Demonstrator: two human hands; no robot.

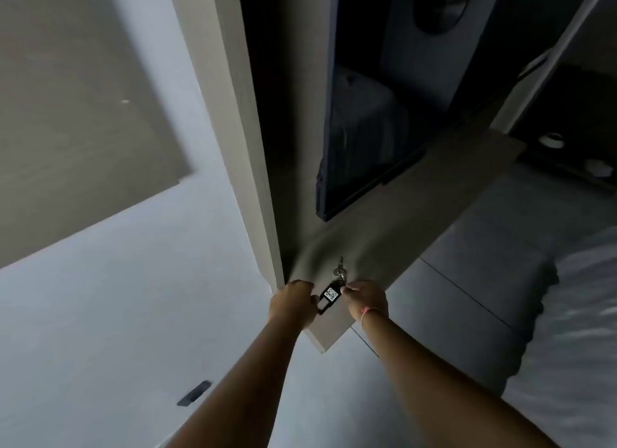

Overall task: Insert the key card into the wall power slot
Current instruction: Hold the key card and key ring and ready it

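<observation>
Forearms reach out from the bottom of the frame and meet at a black key tag [329,295], which sits between the two hands. The left hand [293,302] is curled closed on the tag's lower left end, and the right hand [365,300], with a thin pink band at its wrist, pinches the tag's upper right edge — so both grips are narrow and both hold the same thing. The tag carries a white label with handwritten digits I cannot read with confidence. A small metal key [339,270] on a ring sticks up from the tag's far end.

Just behind the hands is the edge of a pale wooden panel [400,234], which looks like a door or cabinet side seen at a steep tilt. Low on the white wall [150,280] to the left, well apart from the hands, sits a small dark slotted fitting [194,393] — possibly the power slot, though it is too small to be sure.

Further off, a dark flat screen [360,130] hangs on the panel, and a bed [574,331] with pale linen lies to the right.

As a judgement, the task is at its start: the tag is in hand, and nothing is in any slot yet. Finding the slot, lining the tag up and pushing it home all remain.
</observation>
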